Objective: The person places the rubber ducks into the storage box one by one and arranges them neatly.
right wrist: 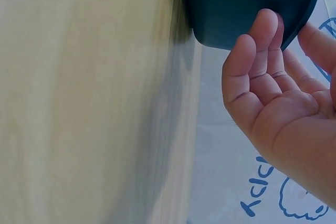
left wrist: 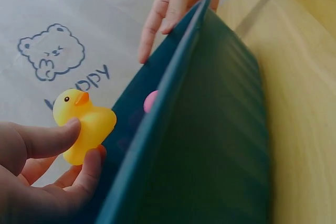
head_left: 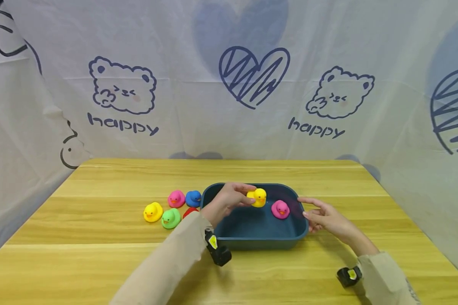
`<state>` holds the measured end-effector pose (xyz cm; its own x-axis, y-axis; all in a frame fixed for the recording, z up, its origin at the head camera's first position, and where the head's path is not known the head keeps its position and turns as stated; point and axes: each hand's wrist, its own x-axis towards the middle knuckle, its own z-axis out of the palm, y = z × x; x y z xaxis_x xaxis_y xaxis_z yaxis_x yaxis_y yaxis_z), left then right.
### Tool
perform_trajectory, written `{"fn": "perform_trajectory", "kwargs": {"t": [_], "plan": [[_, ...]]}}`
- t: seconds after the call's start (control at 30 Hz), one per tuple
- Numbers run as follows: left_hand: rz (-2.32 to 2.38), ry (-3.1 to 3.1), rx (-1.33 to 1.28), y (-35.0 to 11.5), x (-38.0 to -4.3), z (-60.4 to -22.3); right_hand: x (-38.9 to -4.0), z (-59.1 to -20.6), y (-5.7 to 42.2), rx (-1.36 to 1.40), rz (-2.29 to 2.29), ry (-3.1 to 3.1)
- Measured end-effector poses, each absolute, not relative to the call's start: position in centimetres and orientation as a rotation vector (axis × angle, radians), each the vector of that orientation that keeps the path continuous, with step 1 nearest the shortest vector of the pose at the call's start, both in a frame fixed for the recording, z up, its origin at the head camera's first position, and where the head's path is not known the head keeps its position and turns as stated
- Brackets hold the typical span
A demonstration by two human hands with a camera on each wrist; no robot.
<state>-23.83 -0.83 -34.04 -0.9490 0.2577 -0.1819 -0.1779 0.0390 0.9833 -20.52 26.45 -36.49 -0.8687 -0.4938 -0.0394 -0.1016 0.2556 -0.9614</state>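
My left hand (head_left: 232,197) pinches a yellow rubber duck (head_left: 257,198) between thumb and fingers, over the inside of a dark blue-green bin (head_left: 257,244). The left wrist view shows this duck upright, its orange beak facing away from the palm. A pink rubber duck (head_left: 280,209) sits on the bin's floor towards the right; only a bit of it shows past the rim in the left wrist view. At the bin's right end, my right hand (head_left: 330,221) rests its fingertips against the rim and outer wall, fingers loosely bent.
Left of the bin stand another yellow duck (head_left: 153,212), a green duck (head_left: 171,218), a second pink duck (head_left: 176,198), a blue duck (head_left: 193,198) and a red duck (head_left: 190,211), partly hidden by the left sleeve. A printed cloth (head_left: 191,101) hangs behind the wooden table (head_left: 110,186).
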Motion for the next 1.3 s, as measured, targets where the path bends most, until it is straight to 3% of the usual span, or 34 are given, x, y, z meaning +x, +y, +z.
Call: {"fn": "perform_trajectory", "kwargs": {"t": [0.37,1.3], "plan": [[2.053,1.863,-0.060,0.6,-24.2,-35.8,-20.5,-36.7,26.5,-0.553,-1.652,2.202],[1.582,2.191,-0.145,0.7,-24.1,-35.8,-20.6,-36.6,26.5,-0.525,-1.634,2.209]]}}
